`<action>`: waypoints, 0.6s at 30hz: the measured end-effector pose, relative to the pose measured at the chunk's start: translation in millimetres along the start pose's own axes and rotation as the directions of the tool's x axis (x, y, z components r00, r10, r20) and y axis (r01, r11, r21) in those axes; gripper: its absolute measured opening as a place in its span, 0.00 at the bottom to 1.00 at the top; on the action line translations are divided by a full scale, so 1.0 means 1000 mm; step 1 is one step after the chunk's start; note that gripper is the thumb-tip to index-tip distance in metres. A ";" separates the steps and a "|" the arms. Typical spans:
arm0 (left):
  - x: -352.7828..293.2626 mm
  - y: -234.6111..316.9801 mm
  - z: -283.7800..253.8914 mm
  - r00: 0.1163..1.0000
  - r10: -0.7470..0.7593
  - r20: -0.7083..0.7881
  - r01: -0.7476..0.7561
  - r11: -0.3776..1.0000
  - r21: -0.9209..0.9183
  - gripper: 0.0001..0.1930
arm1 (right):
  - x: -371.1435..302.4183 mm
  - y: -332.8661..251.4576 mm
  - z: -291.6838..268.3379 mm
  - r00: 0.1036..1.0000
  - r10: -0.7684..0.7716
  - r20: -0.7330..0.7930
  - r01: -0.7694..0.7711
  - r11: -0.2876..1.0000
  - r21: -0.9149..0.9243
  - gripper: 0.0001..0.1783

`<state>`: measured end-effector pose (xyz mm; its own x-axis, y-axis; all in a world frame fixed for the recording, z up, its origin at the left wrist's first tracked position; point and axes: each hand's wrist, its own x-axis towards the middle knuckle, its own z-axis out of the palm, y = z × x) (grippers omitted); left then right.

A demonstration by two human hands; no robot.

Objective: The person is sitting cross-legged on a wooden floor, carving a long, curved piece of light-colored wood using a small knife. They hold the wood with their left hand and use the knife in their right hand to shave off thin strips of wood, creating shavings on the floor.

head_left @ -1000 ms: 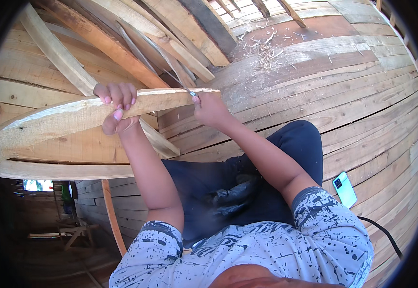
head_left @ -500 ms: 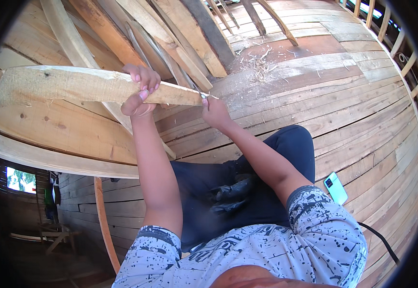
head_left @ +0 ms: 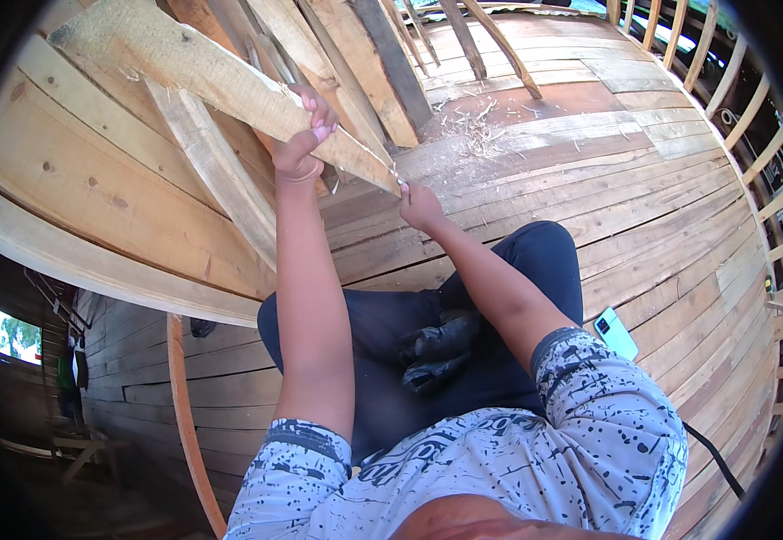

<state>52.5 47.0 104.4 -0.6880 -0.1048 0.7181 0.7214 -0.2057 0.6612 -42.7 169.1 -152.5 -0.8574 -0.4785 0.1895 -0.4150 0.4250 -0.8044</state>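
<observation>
At the far left, one bright window opening (head_left: 15,334) shows beyond the dark part of the room. Right of it rises one curved plank wall (head_left: 58,171), edged on its near side by one pale rim (head_left: 112,261); one narrow reddish strip of wood (head_left: 186,423) runs below it. One tapering board (head_left: 184,67) slants from far left, its broad end, to a narrow end near the middle. One pale squared timber (head_left: 216,162) leans below it. The left hand (head_left: 306,135) holds the board toward its narrow part, thumb on the near side, fingers over the far edge. The right hand (head_left: 420,205) is closed at the narrow end around one small metal tool (head_left: 399,179), mostly hidden. Between the legs lies one crumpled black bundle (head_left: 436,351). Farther off, one scatter of shavings (head_left: 472,135) lies on the plank floor (head_left: 643,234). To the right are one light-blue phone (head_left: 616,335), one black cable (head_left: 717,459) and a row of upright slats (head_left: 741,112).

Compared with a second ago, the board's broad end has swung to the far side, where it had lain nearly crosswise; the two hands appear closer together, and more slats show.
</observation>
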 end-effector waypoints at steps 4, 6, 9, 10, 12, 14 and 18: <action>0.000 -0.007 0.003 0.999 0.018 -0.044 -0.019 1.000 -0.014 0.20 | -0.003 -0.001 -0.002 0.972 0.212 0.101 -0.196 0.969 -0.149 0.21; 0.001 -0.010 0.001 0.996 0.020 -0.089 -0.021 1.000 -0.008 0.20 | 0.003 -0.006 -0.003 0.978 0.187 0.093 -0.165 0.964 -0.208 0.20; -0.006 -0.003 -0.016 0.997 0.004 -0.077 -0.001 0.999 0.033 0.21 | -0.003 -0.011 -0.010 0.997 0.006 0.080 0.026 0.918 -0.395 0.18; -0.007 -0.003 -0.016 0.998 0.010 -0.069 -0.006 0.999 0.053 0.20 | 0.003 -0.008 -0.014 0.992 -0.087 0.088 0.118 0.882 -0.455 0.16; -0.005 -0.005 -0.012 0.998 0.011 -0.058 -0.007 0.998 0.056 0.20 | 0.019 0.010 -0.026 0.957 -0.261 0.124 0.283 0.764 -0.580 0.13; 0.002 -0.010 0.005 0.999 0.007 -0.044 -0.007 1.000 0.014 0.20 | 0.054 0.035 -0.049 0.916 -0.184 0.358 0.394 0.228 -0.890 0.07; 0.001 -0.005 0.000 1.000 -0.012 -0.018 0.013 0.998 0.066 0.20 | 0.063 0.023 -0.073 0.980 -0.081 0.184 0.189 0.686 -0.703 0.15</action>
<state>48.4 47.8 101.4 -0.6979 -0.1197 0.7061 0.7159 -0.1429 0.6834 -127.8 204.7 -117.9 -0.7500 -0.6448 0.1476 -0.6607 0.7410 -0.1199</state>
